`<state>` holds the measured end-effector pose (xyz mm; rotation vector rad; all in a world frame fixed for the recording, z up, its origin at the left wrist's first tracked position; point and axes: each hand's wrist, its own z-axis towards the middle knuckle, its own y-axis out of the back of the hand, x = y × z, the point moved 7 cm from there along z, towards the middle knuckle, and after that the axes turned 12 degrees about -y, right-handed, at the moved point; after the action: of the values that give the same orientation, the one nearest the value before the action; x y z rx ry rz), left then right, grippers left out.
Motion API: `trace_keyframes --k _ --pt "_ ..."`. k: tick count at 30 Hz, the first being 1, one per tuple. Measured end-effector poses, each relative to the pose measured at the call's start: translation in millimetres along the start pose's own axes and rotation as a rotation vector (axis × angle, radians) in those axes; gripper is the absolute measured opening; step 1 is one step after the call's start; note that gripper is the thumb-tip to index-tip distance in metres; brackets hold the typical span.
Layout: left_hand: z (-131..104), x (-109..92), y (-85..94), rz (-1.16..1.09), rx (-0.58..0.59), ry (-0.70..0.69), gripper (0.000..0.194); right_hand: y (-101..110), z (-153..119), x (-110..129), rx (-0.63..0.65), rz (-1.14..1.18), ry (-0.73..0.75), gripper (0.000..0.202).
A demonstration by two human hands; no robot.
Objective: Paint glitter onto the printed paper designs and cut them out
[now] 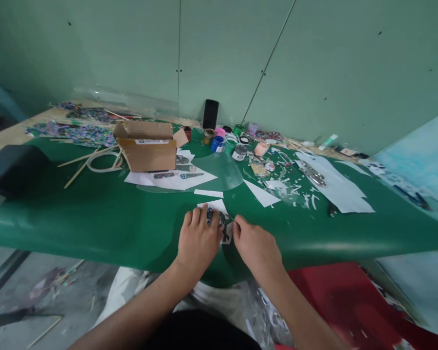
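My left hand (199,238) lies with its fingers stretched out over a small white paper piece (227,237) with dark painted shapes, holding it against the green table cover (131,218). Part of that piece is hidden beneath the fingers. Close beside it on the right, my right hand (257,245) is closed in a pinch, its fingertips at the paper's right edge. A thin tip seems to stick out from the pinch, too small to name. Just beyond the hands lies a narrow white paper strip (209,193).
An open cardboard box (146,158) stands on white sheets at the left, near a clear ring (104,161). Paint jars (217,144) and a phone (210,114) are at the back. Paper scraps and scissors (312,173) lie right. A black adapter (14,167) is far left.
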<state>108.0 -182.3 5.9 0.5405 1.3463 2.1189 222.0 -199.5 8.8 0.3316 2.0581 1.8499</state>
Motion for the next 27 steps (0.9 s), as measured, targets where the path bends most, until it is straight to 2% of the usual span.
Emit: trace_keyframes --k 4,7,13,21,23,27 --pt "0 0 -0.3 -0.010 -0.003 0.005 0.034 0 -6 -1 0.044 0.041 -0.066 0.024" --pt "0 0 -0.4 -0.001 -0.014 -0.004 0.035 -5 -8 -4 0.024 0.023 -0.070 0.024" --pt "-1 2 0.3 -0.019 -0.017 -0.016 0.036 -9 -2 -9 -0.125 -0.107 0.092 0.028" --pt "-2 4 -0.1 -0.037 -0.018 -0.007 0.035 -11 -2 -19 -0.198 -0.143 0.206 0.033" --pt "-2 4 -1.1 -0.031 -0.012 -0.015 0.035 -11 -4 -27 -0.179 -0.139 0.195 0.034" --pt "-2 6 -2.8 -0.036 0.009 -0.029 0.037 -7 0 -44 -0.059 -0.061 0.135 0.029"
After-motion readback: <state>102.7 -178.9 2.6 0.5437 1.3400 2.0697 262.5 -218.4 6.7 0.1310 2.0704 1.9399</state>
